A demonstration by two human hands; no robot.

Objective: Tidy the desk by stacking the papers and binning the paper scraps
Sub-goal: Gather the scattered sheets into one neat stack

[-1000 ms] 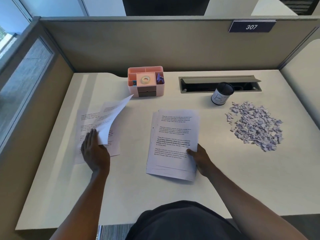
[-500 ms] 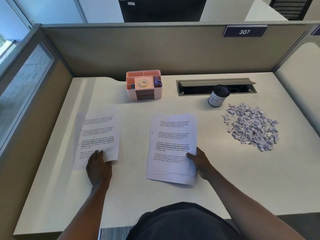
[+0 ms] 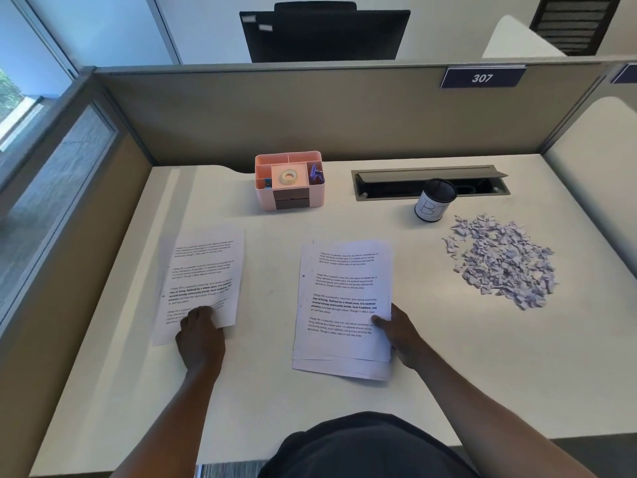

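Holding papers with both hands, all of it flat on the surface. Left hand is at lower left of centre: fingers bent, tips on the bottom edge of the loose sheets, at least two printed pages lying slightly offset from each other. Hand is a bit blurred, so can't tell if that grip pinches the top page or only presses on it. Right hand is at centre frame, on the right edge of the paper stack: thumb on the top page, other fingers hidden past the edge, so the grip reads as a pinch on the stack. Stack pages are fanned unevenly along the bottom and left edges. The two paper lots are well apart, bare surface between them

Paper scraps sit in one loose pile at right of frame, well apart from both hands. Small black cup with a white label stands upright just up-left of the pile, in front of the cable slot with its lid raised. Pink organiser is at top centre of the surface, tape roll lying on its middle section, purple items in the right compartment. Grey partition runs behind, plate reading 307 at upper right, dark monitor beyond it
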